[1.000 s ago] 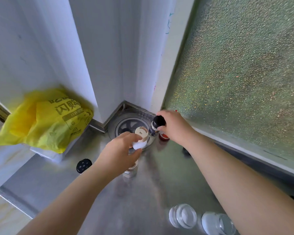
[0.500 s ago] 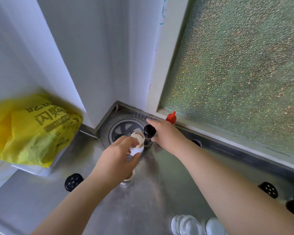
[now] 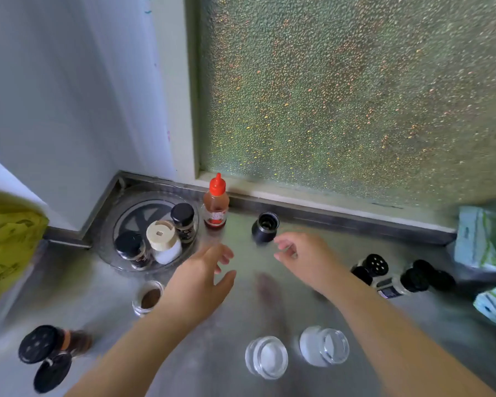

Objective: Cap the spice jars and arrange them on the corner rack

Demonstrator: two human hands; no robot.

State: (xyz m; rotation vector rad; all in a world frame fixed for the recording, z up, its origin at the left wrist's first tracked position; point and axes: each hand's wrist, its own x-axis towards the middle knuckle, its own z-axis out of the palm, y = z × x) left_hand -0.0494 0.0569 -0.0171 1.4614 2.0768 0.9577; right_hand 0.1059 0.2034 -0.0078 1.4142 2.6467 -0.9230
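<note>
While hands hover, counter bare between

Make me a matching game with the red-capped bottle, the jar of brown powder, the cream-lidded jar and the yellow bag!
Things:
1. red-capped bottle
2. jar of brown powder
3. cream-lidded jar
4. yellow bag

Places or states:
A. open, no lid, beside the left hand
B. on the round rack
C. at the far left edge
D. upright by the window ledge

Pairs: 1-D, 2-A, 3-B, 4-C
</note>
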